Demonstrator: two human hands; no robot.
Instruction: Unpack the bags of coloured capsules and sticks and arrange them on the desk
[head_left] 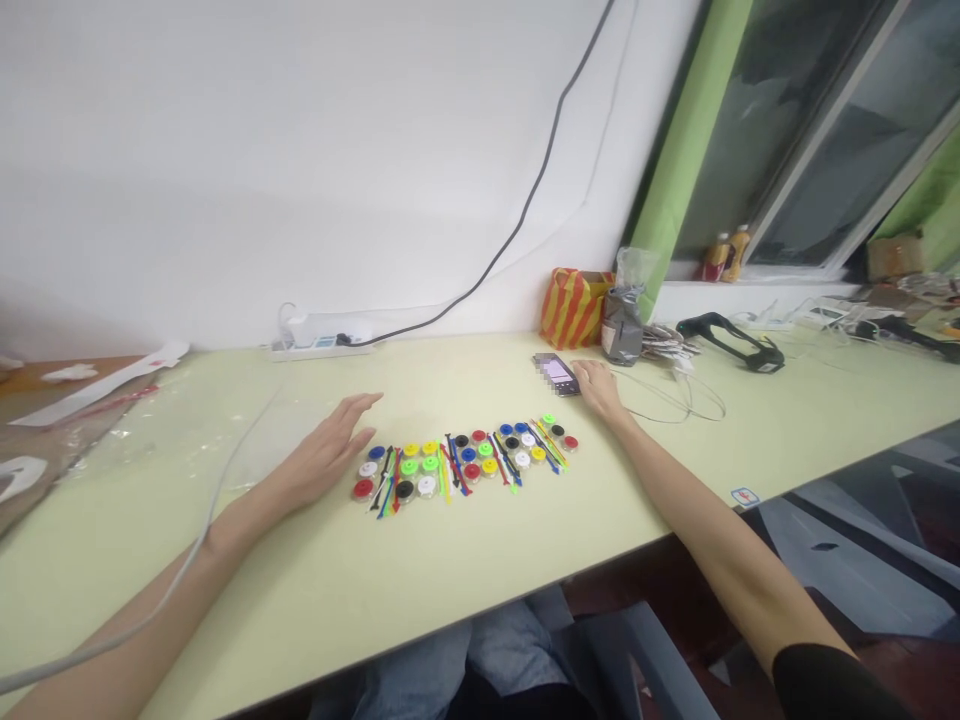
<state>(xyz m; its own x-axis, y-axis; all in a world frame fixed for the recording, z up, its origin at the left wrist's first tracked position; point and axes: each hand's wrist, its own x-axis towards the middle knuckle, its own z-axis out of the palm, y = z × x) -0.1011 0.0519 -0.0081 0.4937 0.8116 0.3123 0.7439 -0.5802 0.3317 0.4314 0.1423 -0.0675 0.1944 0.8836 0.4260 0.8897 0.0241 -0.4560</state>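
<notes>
Several small round pieces with red, blue, yellow, green, black and white tops stand in groups on the table. Between the groups lie bundles of thin coloured plastic sticks with arrow-like ends. My left hand is just left of the leftmost group, fingers stretched out and thumb apart, holding nothing. Behind the right end of the row, my right hand has its bent fingers at the right edge of a phone with a lit screen. The exact grip on the phone is too small to make out clearly.
A power strip with a black cable sits against the wall. A red-and-yellow striped bag, a dark packet and a black headset-like frame stand at the back right. Clear plastic wrapping covers the left. A pale cable crosses my left forearm.
</notes>
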